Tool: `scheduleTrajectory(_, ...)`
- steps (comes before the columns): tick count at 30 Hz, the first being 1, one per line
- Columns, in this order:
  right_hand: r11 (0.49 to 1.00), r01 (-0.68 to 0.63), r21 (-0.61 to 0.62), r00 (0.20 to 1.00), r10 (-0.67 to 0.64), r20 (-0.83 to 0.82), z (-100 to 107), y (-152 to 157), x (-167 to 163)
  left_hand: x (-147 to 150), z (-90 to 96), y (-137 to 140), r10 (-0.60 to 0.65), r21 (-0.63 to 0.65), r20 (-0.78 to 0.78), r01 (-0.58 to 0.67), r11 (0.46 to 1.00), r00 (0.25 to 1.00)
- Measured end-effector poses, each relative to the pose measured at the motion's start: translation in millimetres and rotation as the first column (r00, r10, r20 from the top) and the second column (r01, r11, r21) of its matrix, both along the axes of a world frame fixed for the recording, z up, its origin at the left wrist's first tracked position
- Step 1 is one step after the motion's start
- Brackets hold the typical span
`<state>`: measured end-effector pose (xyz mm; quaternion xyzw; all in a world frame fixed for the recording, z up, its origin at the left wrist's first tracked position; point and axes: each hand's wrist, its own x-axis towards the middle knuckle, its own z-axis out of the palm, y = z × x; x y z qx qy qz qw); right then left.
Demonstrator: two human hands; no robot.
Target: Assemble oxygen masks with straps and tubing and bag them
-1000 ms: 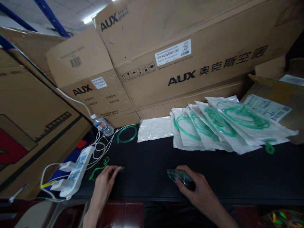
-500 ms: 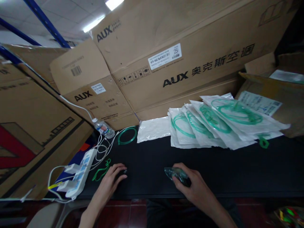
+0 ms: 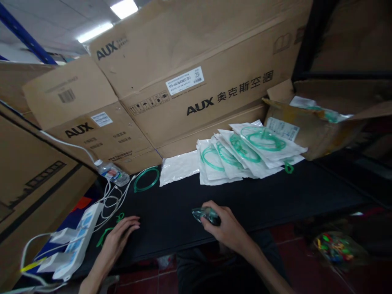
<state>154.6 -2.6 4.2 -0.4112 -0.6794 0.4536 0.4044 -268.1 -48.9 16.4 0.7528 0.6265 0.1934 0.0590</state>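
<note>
My right hand [image 3: 225, 224] grips a clear, green-tinted plastic face mask [image 3: 200, 213] just over the black table [image 3: 171, 208]. Fingers and thumb wrap its right side, and part of it is hidden by them. My left hand [image 3: 121, 234] hovers low at the table's left, fingers stretched out and close together, with nothing visible in them. Under and beside its knuckles lies a green elastic strap [image 3: 104, 236], partly covered by the hand. Farther back, a coil of green tubing [image 3: 147, 179] rests on the table.
Several white pouches with green tubing [image 3: 241, 153] overlap at the back, beside a flat white pouch [image 3: 179, 167]. An open carton [image 3: 318, 130] stands right. At left are a power strip [image 3: 81, 241], white cables and a bottle [image 3: 113, 173]. Large cardboard boxes [image 3: 196, 53] wall the back.
The camera has turned to the right, so the scene shifts left. My left hand's fingers have drawn together and the small grey thing at its fingertips no longer shows. My right hand keeps the mask.
</note>
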Motion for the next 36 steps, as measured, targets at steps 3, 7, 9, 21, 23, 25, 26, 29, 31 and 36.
scheduleTrajectory(3, 1.0, 0.001, 0.002, 0.999, -0.001, -0.048, 0.5, 0.7, 2.0, -14.3, -2.8, 0.6, 0.043, 0.011, 0.014, -0.043, 0.999, 0.999)
scheduleTrajectory(7, 0.999, -0.032, 0.012, 0.991, 0.033, -0.128, 0.6, 2.7, 7.6, -12.4, 0.2, -2.8, 0.095, 0.074, 0.04, -0.098, 0.992, 0.995)
scheduleTrajectory(9, 0.999, -0.045, 0.023, 0.987, 0.048, -0.154, 0.7, 5.6, 11.3, 8.2, 2.4, -3.5, 0.155, 0.135, 0.103, -0.168, 0.976, 0.983)
scheduleTrajectory(21, 0.991, -0.018, 0.136, 0.988, 0.038, -0.147, -9.7, 24.5, 10.9, 256.4, 5.7, 55.4, 0.142, -0.254, 0.82, 0.131, 0.958, 0.555)
scheduleTrajectory(23, 0.993, -0.003, 0.12, 0.988, 0.022, -0.154, -9.7, 22.7, 11.3, 258.6, 1.1, 58.6, 0.146, -0.24, 0.833, 0.111, 0.964, 0.534)
scheduleTrajectory(25, 0.995, -0.001, 0.096, 0.988, 0.016, -0.153, -8.9, 21.2, 12.3, 254.4, -5.3, 58.1, 0.164, -0.242, 0.826, 0.077, 0.967, 0.539)
scheduleTrajectory(26, 0.997, -0.004, 0.083, 0.989, 0.017, -0.149, -8.8, 20.9, 13.0, 252.3, -8.4, 56.9, 0.171, -0.241, 0.823, 0.06, 0.969, 0.542)
scheduleTrajectory(29, 0.999, -0.014, 0.037, 0.99, 0.019, -0.141, -11.5, 21.1, 15.2, 252.3, -15.3, 51.2, 0.18, -0.233, 0.822, 0.031, 0.972, 0.54)
scheduleTrajectory(31, 1.0, -0.017, 0.007, 0.99, 0.018, -0.142, -15.8, 21.6, 16.2, 256.1, -17.5, 47.5, 0.178, -0.231, 0.837, 0.04, 0.972, 0.518)
scheduleTrajectory(36, 1.0, -0.021, 0.01, 0.999, 0.021, -0.046, -21.0, 25.6, 15.0, 251.3, -18.8, 31.9, 0.178, -0.156, 0.792, -0.088, 0.984, 0.584)
